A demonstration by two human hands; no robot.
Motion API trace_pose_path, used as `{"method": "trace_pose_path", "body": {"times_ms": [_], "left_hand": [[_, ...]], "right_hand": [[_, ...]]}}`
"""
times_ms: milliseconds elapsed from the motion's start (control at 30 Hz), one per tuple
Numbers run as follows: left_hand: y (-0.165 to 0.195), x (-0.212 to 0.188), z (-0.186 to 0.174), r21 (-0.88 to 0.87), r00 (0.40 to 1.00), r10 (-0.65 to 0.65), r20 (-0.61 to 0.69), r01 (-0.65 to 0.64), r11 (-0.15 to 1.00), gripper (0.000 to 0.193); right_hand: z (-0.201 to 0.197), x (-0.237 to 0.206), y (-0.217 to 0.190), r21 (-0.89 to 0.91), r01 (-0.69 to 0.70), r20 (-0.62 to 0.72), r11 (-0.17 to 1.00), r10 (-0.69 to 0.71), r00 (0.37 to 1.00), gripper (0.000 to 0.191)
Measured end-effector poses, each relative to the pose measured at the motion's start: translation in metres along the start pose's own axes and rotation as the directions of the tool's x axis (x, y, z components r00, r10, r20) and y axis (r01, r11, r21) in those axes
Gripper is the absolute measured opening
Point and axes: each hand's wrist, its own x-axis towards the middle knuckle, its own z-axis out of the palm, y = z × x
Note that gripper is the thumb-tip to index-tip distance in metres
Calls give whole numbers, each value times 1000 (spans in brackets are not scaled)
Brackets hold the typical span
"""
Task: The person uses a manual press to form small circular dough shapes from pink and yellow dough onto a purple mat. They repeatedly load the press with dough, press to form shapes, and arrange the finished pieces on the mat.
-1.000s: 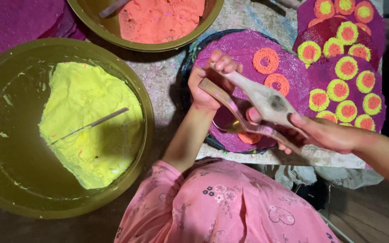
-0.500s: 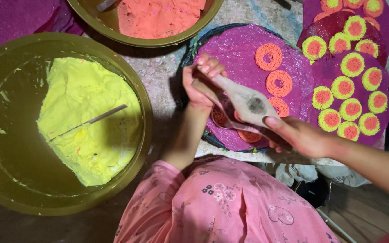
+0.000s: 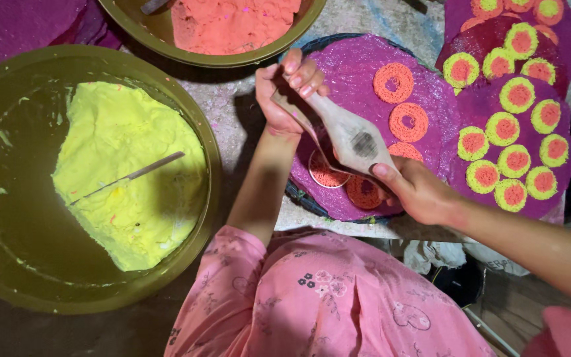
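Note:
My left hand (image 3: 284, 99) and my right hand (image 3: 421, 193) both grip a wooden dough press (image 3: 357, 140), the left on its upper handles, the right on its lower end. The press hangs tilted over a round purple sheet (image 3: 358, 73) lying on a dark round tray. Two orange dough rings (image 3: 393, 82) lie on the sheet beyond the press. Right under the press lies a fresh orange coil (image 3: 325, 175), with another ring (image 3: 363, 193) beside it by my right hand.
A big olive bowl (image 3: 8, 264) at the left holds yellow dough (image 3: 127, 198) with a metal blade (image 3: 133, 175) stuck in it. Another bowl (image 3: 166, 49) at the top holds orange dough (image 3: 232, 26). Purple sheets with several yellow-and-orange rings (image 3: 517, 132) lie at the right.
Both hands and the press have shifted a little to the left and up over the purple sheet. The press tilts more steeply now.

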Motion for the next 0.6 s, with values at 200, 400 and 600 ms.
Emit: {"method": "trace_pose_path", "body": {"times_ms": [200,400,600], "left_hand": [[-14,-26,0,-23,987,50,-152,-54,998,16],[-57,-22,-25,-43,989,63,-131,-69,997,22],[-30,-35,5,662,875,-189,-445,464,588,62]], "right_hand": [[-3,-11,0,58,-137,120,989,129,984,78],[-45,-23,23,-106,-188,-2,976,189,982,77],[-76,-57,33,43,55,-201,998,-45,978,76]]}}
